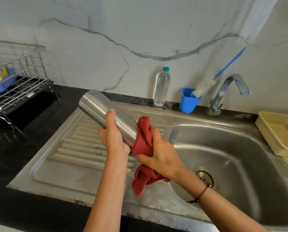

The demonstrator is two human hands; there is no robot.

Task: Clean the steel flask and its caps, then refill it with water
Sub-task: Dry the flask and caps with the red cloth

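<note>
Over the sink's (93,166) ribbed drainboard, the right hand (163,153) clamps its fingers on a red cloth (144,139) wrapped around the steel flask's (106,111) near end, probably drying it. The left hand (112,134) curls around the flask's middle, tilting it steady. Behind the sink stand a water bottle (162,87), blue cup (188,102) and tap (227,91); left of it, a wire dish rack (17,77) on the black counter (9,148).

Flask (99,108): brushed steel, satin sheen, smooth. Cloth (144,139): red woven fabric, matt, soft and creased. Sink (223,131): stainless steel, dull-glossy, ribbed drainboard with pale chalky residue. Tap (227,91): polished chrome metal. Bottle (162,87): clear ridged plastic. Cup (188,102): blue plastic, smooth. Rack (17,67): shiny metal wire. Basket (280,133): cream plastic, finely textured. Counter (14,156): black, glossy stone. Wall (139,30): veined, marble-look.
</note>
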